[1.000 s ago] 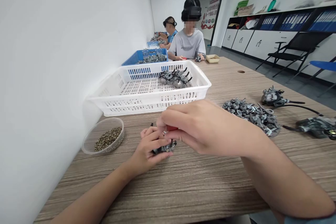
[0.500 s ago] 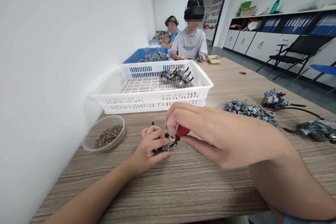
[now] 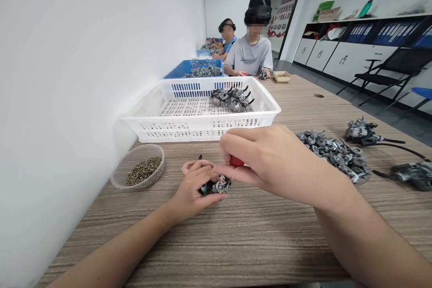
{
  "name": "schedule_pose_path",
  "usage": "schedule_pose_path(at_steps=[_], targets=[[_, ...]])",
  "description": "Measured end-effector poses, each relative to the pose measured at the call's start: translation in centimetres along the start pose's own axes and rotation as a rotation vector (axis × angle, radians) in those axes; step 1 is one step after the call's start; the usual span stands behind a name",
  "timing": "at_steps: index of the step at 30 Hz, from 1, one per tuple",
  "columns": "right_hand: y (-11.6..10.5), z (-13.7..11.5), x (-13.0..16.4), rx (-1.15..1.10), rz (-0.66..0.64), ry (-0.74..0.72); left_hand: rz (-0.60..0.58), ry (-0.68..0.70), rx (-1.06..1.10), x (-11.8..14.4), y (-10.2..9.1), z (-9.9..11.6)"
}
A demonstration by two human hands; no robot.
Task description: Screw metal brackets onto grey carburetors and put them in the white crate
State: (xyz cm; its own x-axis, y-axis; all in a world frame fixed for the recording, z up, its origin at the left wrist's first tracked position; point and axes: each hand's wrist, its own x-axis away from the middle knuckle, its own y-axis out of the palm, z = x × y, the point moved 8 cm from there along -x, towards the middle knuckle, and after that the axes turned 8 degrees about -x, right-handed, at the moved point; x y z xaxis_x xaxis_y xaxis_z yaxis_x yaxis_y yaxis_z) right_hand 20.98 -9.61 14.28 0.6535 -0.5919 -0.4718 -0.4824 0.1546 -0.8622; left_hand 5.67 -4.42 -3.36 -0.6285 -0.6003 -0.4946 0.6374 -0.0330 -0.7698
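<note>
A small grey metal part (image 3: 216, 186) sits low over the wooden table (image 3: 256, 234), near its left edge, pinched in the left hand (image 3: 194, 184), whose fingers curl closed around it from the left and below. The right hand (image 3: 266, 157) comes in from the right and is closed on a red-handled tool (image 3: 236, 161), only a bit of the red grip showing under the fingers; its tip meets the part (the contact itself is hidden by the fingers). Just left of the hands stands a clear dish (image 3: 138, 172) of small dark screws. Behind them lies a white basket (image 3: 199, 110) with a few finished assemblies (image 3: 232, 97) in its far right corner. To the right of the right hand is a heap of grey parts (image 3: 337, 154), and farther right two larger pieces with black cables (image 3: 388, 144). Beyond the white basket is a blue basket (image 3: 195, 69), and two other people (image 3: 251, 45) sit at work farther down the table.
</note>
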Motion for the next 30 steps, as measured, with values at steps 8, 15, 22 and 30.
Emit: schedule_pose_path(at_steps=[8,15,22,30], targets=[[0.2,-0.9,2.1,-0.007,-0.154,0.057,-0.022,-0.019,0.043,-0.3,-0.1,0.4],[-0.5,-0.7,0.9,0.086,-0.014,0.005,-0.04,-0.216,0.073,0.2,0.5,-1.0],[-0.4,0.4,1.1,0.024,-0.075,0.117,-0.033,-0.305,0.122,0.6,0.4,-1.6],[-0.3,0.0,1.7,-0.196,-0.234,0.076,-0.048,-0.273,0.13,0.3,0.4,-1.2]])
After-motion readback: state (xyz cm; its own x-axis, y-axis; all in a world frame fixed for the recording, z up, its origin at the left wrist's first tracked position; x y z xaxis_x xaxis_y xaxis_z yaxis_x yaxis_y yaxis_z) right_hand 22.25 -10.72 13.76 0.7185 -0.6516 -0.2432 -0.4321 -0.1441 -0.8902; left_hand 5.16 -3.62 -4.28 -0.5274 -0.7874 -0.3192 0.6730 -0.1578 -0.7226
